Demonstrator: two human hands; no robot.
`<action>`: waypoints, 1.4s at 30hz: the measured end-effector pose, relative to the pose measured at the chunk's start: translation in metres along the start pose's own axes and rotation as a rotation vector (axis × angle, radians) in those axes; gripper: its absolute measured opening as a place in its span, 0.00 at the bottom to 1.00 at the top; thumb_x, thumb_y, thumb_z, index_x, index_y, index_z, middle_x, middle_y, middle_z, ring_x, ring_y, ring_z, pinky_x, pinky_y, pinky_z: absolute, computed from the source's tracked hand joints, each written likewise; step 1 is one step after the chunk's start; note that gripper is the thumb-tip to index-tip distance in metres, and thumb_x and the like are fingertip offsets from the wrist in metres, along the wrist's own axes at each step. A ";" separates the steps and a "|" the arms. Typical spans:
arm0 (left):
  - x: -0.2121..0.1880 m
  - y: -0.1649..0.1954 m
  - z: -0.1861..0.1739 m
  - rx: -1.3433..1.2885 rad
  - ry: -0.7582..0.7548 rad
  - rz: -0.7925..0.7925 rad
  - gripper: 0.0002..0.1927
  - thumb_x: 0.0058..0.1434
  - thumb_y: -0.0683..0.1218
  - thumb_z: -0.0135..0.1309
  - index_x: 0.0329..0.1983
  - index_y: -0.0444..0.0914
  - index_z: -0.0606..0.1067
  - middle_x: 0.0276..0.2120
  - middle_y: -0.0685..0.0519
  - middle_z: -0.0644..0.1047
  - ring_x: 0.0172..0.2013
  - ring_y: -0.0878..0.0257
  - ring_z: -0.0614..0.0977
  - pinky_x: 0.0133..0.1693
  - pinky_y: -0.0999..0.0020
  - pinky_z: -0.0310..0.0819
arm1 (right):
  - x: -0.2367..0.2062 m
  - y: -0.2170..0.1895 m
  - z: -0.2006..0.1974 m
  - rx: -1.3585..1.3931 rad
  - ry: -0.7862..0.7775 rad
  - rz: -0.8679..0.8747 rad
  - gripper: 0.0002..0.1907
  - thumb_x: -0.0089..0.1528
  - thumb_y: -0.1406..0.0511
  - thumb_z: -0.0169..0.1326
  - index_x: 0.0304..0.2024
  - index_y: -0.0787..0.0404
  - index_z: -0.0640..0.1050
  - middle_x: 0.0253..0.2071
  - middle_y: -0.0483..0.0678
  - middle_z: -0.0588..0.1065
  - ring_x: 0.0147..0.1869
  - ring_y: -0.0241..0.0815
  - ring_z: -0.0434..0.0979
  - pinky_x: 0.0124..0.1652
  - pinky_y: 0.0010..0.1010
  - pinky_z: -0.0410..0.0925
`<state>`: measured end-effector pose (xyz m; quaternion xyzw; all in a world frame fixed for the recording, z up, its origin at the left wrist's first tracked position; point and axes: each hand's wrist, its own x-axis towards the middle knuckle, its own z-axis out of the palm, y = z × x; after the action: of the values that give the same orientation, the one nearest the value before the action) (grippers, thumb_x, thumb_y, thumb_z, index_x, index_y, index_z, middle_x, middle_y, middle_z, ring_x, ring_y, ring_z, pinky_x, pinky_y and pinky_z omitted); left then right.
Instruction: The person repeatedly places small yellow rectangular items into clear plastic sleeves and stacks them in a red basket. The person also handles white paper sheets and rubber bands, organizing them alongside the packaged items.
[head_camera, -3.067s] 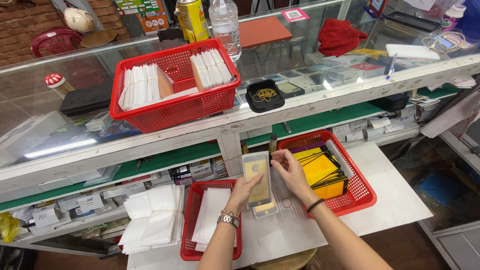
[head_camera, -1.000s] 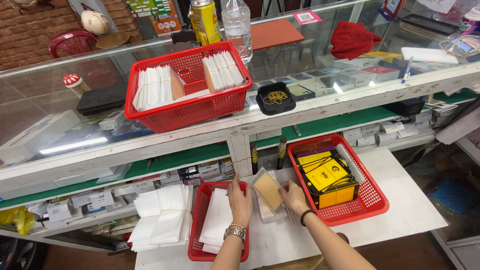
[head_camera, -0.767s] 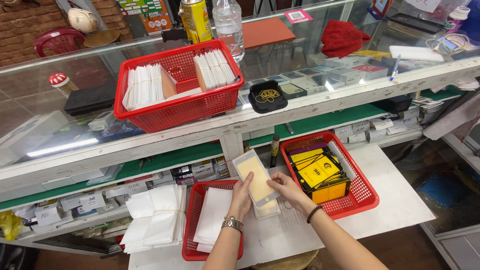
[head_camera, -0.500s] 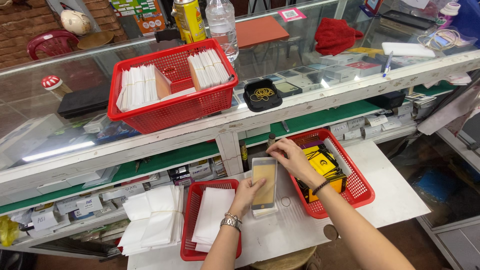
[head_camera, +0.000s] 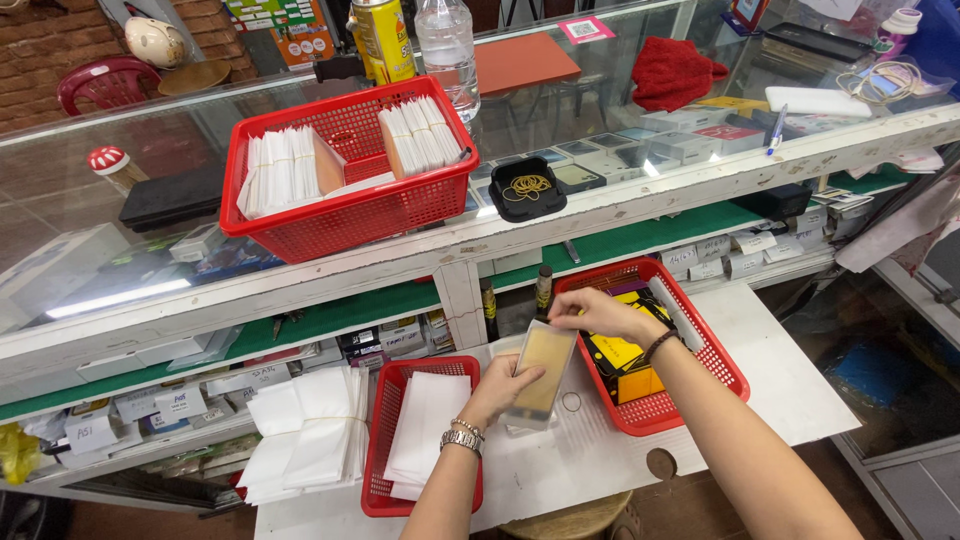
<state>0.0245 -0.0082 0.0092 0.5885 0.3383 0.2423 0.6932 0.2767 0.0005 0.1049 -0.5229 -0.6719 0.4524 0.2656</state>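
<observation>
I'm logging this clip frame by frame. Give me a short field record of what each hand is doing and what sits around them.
left hand: holds the lower edge of a flat yellowish panel
right hand: grip on the panel's top edge
right basket: red, holds yellow-and-black packets
left basket: red, holds white sleeves
table: white
top basket: red, on the glass counter
</observation>
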 end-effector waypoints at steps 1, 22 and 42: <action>0.001 -0.001 -0.005 0.036 -0.010 0.024 0.13 0.66 0.47 0.58 0.46 0.32 0.81 0.37 0.54 0.84 0.34 0.72 0.82 0.37 0.74 0.78 | 0.000 0.006 -0.007 0.136 0.093 -0.011 0.09 0.63 0.64 0.58 0.42 0.63 0.81 0.39 0.45 0.80 0.45 0.33 0.77 0.47 0.26 0.70; -0.009 0.006 0.009 0.937 0.663 0.064 0.45 0.54 0.49 0.66 0.73 0.40 0.57 0.69 0.42 0.60 0.70 0.45 0.56 0.67 0.47 0.50 | -0.058 0.102 -0.009 -0.468 0.972 0.575 0.28 0.58 0.61 0.63 0.60 0.56 0.72 0.58 0.55 0.72 0.65 0.60 0.65 0.60 0.52 0.61; 0.155 0.011 0.104 1.292 -0.130 -0.075 0.83 0.31 0.71 0.73 0.78 0.31 0.38 0.75 0.33 0.46 0.75 0.40 0.44 0.73 0.50 0.33 | -0.040 0.137 -0.041 -0.438 0.676 0.671 0.32 0.55 0.56 0.65 0.59 0.63 0.75 0.56 0.62 0.74 0.62 0.57 0.74 0.61 0.40 0.68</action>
<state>0.2054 0.0398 -0.0002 0.8881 0.3935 -0.0705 0.2268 0.3867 -0.0180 0.0063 -0.8693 -0.4232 0.1676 0.1925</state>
